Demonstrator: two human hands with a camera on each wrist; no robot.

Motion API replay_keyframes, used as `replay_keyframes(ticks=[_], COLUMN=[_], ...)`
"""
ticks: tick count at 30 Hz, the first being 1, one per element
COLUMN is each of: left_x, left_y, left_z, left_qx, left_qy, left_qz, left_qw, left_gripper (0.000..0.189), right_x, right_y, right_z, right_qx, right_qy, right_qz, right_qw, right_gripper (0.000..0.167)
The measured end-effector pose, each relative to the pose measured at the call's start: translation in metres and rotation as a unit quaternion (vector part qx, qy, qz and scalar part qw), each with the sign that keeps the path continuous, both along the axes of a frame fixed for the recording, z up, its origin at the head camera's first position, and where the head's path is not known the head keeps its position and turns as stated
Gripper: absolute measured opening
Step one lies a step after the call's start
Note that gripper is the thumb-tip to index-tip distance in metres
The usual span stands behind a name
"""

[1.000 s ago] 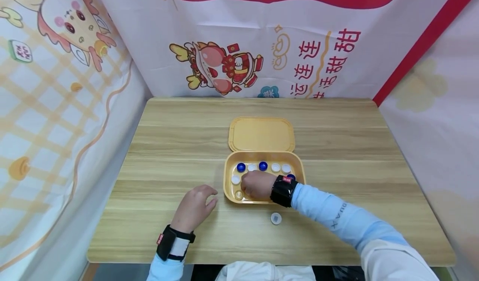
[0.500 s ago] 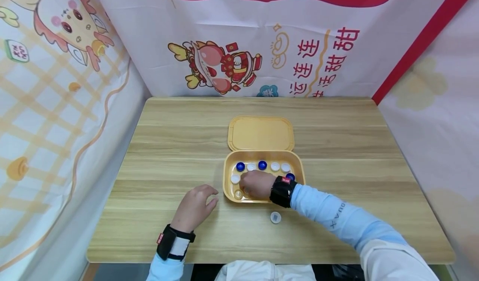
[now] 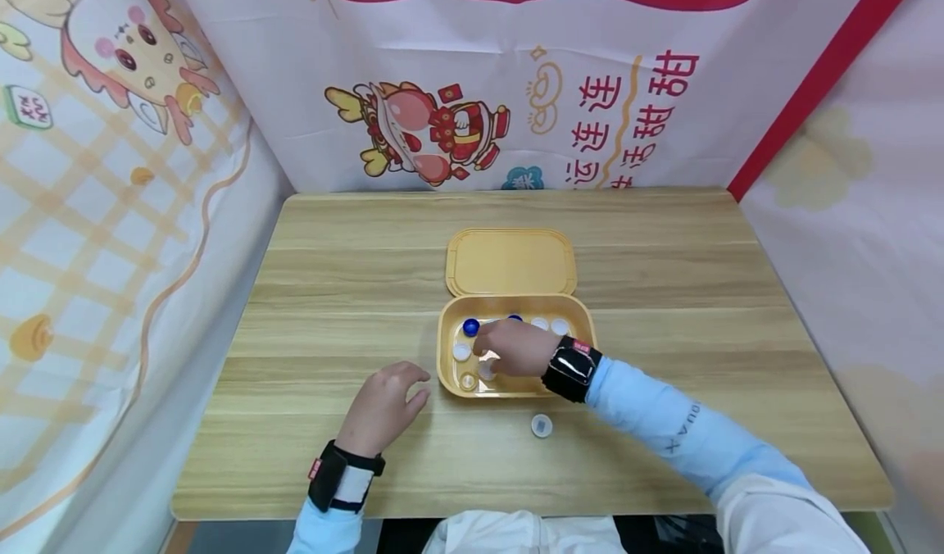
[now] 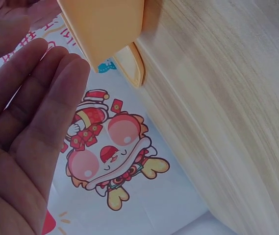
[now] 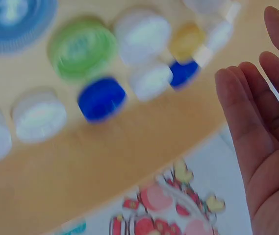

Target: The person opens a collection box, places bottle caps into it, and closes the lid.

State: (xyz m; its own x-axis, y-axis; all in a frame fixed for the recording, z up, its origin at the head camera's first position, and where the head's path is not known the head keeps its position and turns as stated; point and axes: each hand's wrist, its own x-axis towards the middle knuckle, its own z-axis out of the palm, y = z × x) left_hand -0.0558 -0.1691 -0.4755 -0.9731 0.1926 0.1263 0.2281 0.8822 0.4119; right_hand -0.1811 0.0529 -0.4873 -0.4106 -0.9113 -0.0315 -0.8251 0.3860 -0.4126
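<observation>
My right hand [image 3: 520, 347] hangs over a yellow plastic box [image 3: 509, 303] of bottle caps. Its fingers are straight and hold nothing in the right wrist view. A white cap [image 3: 486, 369] lies in the box just below the fingertips. Along the far side sit a dark blue cap [image 5: 102, 99] and several white ones, with a green cap [image 5: 83, 49], a larger light-blue cap [image 5: 16, 17] and a yellow cap [image 5: 188, 41] beside them. Left of the box, my left hand [image 3: 383, 406] is loosely bent with nothing in it.
The box's flat lid [image 3: 511, 261] lies flat behind it. On the wooden table [image 3: 701, 333], a white cap [image 3: 542, 425] lies in front of the box. A printed cloth [image 3: 413, 38] hangs behind the table's far edge.
My right hand has lifted and shifted slightly back, its fingers opening. The white cap below it has come into view. My left hand has stayed still.
</observation>
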Motion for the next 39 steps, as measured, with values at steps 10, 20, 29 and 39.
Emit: replay_keyframes(ticks=[10, 20, 29, 39], left_x=[-0.006, -0.014, -0.018, -0.024], left_y=[0.004, 0.011, 0.017, 0.028], left_z=[0.002, 0.006, 0.006, 0.002], left_qx=[0.005, 0.001, 0.003, 0.013], left_qy=[0.013, 0.018, 0.007, 0.019], left_qz=[-0.015, -0.036, -0.04, -0.086], left_qw=[0.9998, 0.9992, 0.9992, 0.996], left_gripper=[0.017, 0.016, 0.016, 0.017], right_x=[0.011, 0.027, 0.049, 0.074], right_y=[0.039, 0.088, 0.129, 0.158], right_z=[0.047, 0.062, 0.056, 0.035], right_qx=[-0.048, -0.082, -0.111, -0.138], right_qy=[0.018, 0.049, 0.034, -0.012], right_qz=[-0.065, -0.164, -0.258, -0.358], right_qw=[0.9966, 0.9819, 0.9592, 0.9233], right_gripper=[0.029, 0.032, 0.029, 0.03])
